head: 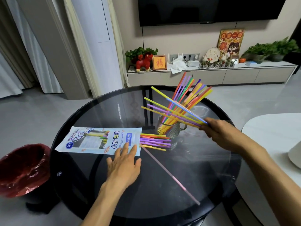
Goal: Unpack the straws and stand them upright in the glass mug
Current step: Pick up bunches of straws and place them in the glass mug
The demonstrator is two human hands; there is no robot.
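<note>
Head view, looking down over a round dark glass table (81,185): nearest me a single pink straw (171,175) lies loose on the glass, running from the packet's mouth toward the near right edge. Just beyond it the left hand (123,162) rests flat, its fingers (126,148) straight and spread, pressing down the near edge of the straw packet (91,139) and gripping nothing. The packet lies on its side with its open end to the right, and a bunch of remaining straws (154,141) pokes out of that mouth, yellow, purple and orange. To the right, the right hand (218,132) pinches a small fan of straws (171,110) by one end, their free ends splaying out leftward above the glass mug (169,129). The mug stands near the table's middle, just past the packet's mouth, already holding a leaning sheaf of standing straws (187,93) that tips up and to the right. These straws look very light, thin and slick, and I'd judge they scatter and roll easily, so gathering them tightly near one end and guiding the other end down into the mug seems the safest hold; the mug itself is heavy enough to stay put but could chip if knocked. Off the near left of the table sits a bin with a red liner (22,170).
</note>
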